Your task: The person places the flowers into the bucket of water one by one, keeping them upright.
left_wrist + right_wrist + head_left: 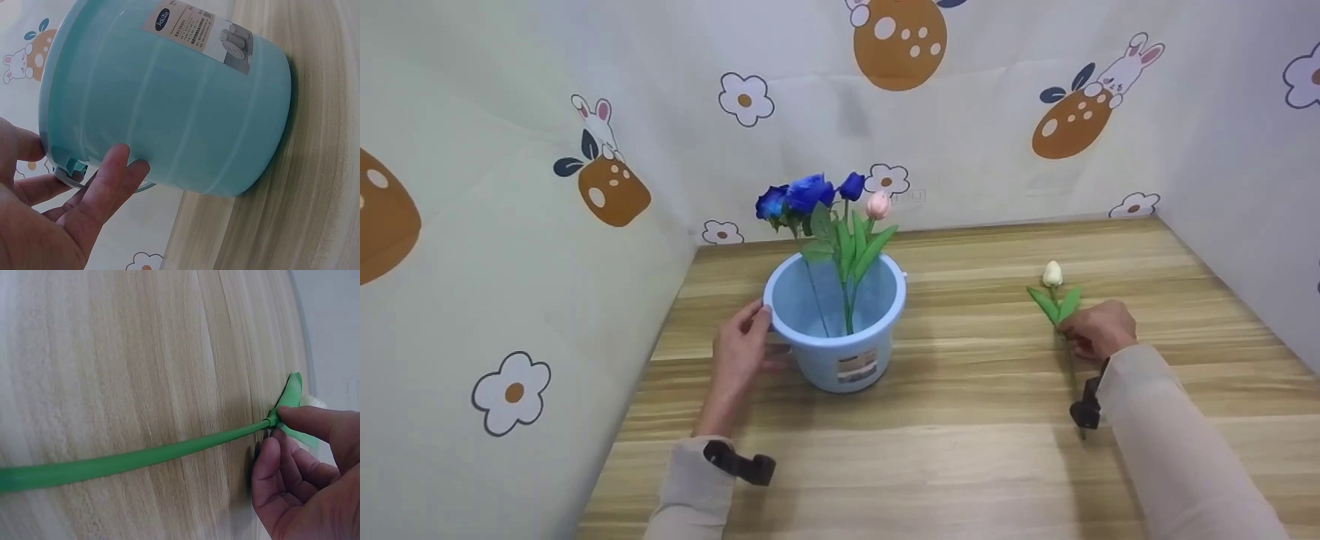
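My left hand point(737, 351) holds the side of a light blue plastic bucket point(819, 361) near its rim. In the left wrist view the thumb touches the rim, and the other fingers lie by the bucket's handle point(70, 179) and wall. Blue roses point(810, 193), a blue tulip point(852, 186) and a pink tulip point(878, 205) stand in the bucket. Over at the right, my right hand point(1101, 330) pinches a white tulip point(1052, 274) just below its green leaves. Its long green stem point(169, 451) extends back under the wrist, close above the wood-grain surface.
Beneath everything is a wood-grain tabletop point(960, 420). Pale cloth point(975, 142) printed with rabbits and flowers encloses the back and both sides. The bucket stands left of the middle, with a paper label point(202, 34) on its wall.
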Tool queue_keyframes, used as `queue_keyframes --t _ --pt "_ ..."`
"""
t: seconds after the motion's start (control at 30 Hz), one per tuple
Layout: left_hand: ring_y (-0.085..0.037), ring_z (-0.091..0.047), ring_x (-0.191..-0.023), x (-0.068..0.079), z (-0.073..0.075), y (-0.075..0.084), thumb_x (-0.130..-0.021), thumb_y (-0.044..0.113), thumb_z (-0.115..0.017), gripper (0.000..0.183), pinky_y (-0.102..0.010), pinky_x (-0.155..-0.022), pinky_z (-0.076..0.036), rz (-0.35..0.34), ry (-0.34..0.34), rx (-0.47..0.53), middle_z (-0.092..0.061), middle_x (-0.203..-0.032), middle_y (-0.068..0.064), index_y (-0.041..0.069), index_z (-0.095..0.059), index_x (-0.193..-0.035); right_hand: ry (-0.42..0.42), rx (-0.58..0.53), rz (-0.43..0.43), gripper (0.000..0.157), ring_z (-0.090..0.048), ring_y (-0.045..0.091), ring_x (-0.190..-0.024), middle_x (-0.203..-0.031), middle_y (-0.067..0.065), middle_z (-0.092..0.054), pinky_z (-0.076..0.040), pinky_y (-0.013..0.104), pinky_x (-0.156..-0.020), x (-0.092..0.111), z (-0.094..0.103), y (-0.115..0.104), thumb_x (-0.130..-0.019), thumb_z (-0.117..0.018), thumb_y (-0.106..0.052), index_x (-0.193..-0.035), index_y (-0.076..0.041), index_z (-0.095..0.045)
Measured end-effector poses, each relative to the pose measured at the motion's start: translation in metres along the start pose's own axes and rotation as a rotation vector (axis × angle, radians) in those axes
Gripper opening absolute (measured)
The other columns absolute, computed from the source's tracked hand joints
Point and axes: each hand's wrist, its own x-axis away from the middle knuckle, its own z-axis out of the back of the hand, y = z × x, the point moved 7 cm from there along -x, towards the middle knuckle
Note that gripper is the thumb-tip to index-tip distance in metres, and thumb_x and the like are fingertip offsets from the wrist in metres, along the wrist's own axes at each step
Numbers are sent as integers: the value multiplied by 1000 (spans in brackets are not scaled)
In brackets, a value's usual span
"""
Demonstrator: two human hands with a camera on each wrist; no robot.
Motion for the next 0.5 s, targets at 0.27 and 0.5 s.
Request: queue_keyframes --t 0.27,0.5 --pt "-43 -71 -116 0 2 4 -109 28 -53 46 -37 -68 -69 -47 53 -38 -64 -141 -26 5 -59 -149 16 -37 -11 9 -65 9 -51 -61 -1 -68 -61 24 -53 1 -2 -1 -84 -77 -6 -86 1 -71" --pt "-43 -67 -124 -2 0 0 -110 30 -53 48 -37 -70 -69 -25 43 -46 -61 -146 -25 6 -57 -151 -44 -169 -76 9 -72 12 -59 -66 1 -70 -68 28 -67 -1 -10 2 -89 -75 -4 -91 -2 -67"
